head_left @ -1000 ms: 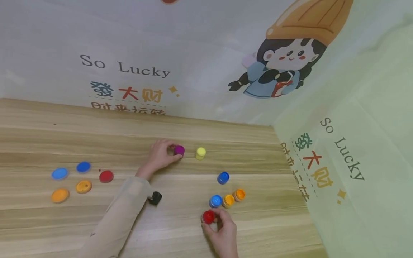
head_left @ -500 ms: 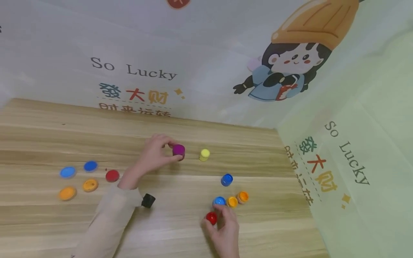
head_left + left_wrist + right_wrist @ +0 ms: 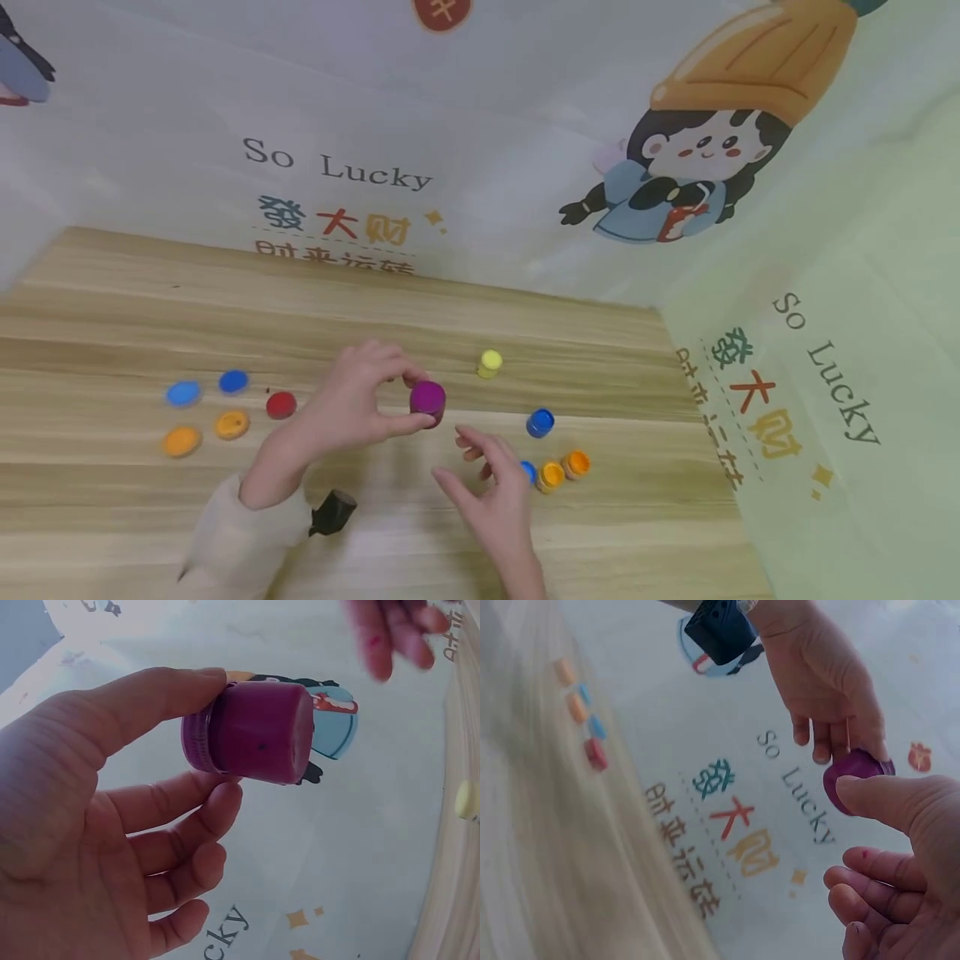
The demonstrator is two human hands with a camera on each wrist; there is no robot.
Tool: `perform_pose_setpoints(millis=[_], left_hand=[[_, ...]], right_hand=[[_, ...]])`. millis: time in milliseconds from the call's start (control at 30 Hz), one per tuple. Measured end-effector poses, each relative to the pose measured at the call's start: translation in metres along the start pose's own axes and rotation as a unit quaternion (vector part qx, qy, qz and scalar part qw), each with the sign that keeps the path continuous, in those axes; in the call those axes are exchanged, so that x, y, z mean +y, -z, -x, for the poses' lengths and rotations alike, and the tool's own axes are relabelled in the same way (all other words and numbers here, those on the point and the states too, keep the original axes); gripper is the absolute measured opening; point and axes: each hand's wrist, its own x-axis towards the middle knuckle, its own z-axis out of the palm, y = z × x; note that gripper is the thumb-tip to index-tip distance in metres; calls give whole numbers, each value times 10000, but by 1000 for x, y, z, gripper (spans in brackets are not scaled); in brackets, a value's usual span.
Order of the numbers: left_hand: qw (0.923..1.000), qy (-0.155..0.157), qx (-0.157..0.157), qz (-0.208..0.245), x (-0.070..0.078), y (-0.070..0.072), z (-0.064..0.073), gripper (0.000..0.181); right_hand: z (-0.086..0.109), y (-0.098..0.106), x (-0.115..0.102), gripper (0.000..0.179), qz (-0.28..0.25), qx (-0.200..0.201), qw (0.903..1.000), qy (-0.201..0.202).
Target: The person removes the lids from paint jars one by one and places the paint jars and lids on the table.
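My left hand [image 3: 352,404] pinches a small purple paint jar [image 3: 427,402] between thumb and fingers, raised above the table. In the left wrist view the jar [image 3: 262,731] lies sideways, with the thumb and a finger on its ridged cap. Just right of it is my right hand [image 3: 491,492], fingers loosely spread with a gap to the jar in the head view. From the right wrist view, my right thumb [image 3: 881,799] overlaps the purple jar; contact cannot be told. The red jar does not show in the head view.
An upright yellow-topped jar [image 3: 490,364] stands behind. Uncapped dark blue [image 3: 540,423], yellow-orange [image 3: 551,476] and orange [image 3: 577,464] jars stand right; a light blue one [image 3: 528,472] is partly hidden. Several lids, including a red one [image 3: 281,405], lie left. Printed sheets [image 3: 487,167] border the table.
My left hand has lifted the purple jar and brought it nearer. My right hand has let go of the red jar and moved up toward the purple one. The head view has shifted slightly.
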Motion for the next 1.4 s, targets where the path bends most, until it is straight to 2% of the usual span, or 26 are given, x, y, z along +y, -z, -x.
perform_pose_setpoints(millis=[200,367,633,900,1033,1267,1400], left_hand=[[9998,-156,-68,105,6,3,5,32],[9995,-130,-163,244,7,5,8,31],[9982,-178,-232,522,6,5,10,29],[9924,-203,-379,1150,0,5,10,35],[9910,-179,-194,1309,-2,1,10,31],[9903,-383,214,1315,-6,-8,11,30],[9876,-341,619,1403,-5,-16,13,29]], right_hand=[[-11,-6,-15,40,-228,-154,9995,173],[-16,-12,-20,41,-351,-137,9992,125],[-28,-18,-24,30,-492,-25,9975,512],[-32,-19,-26,26,-705,-41,9949,714],[-33,-21,-25,27,-701,-6,9951,694],[-33,-24,-25,25,-627,102,9952,741],[-33,-26,-29,24,-509,244,9959,706]])
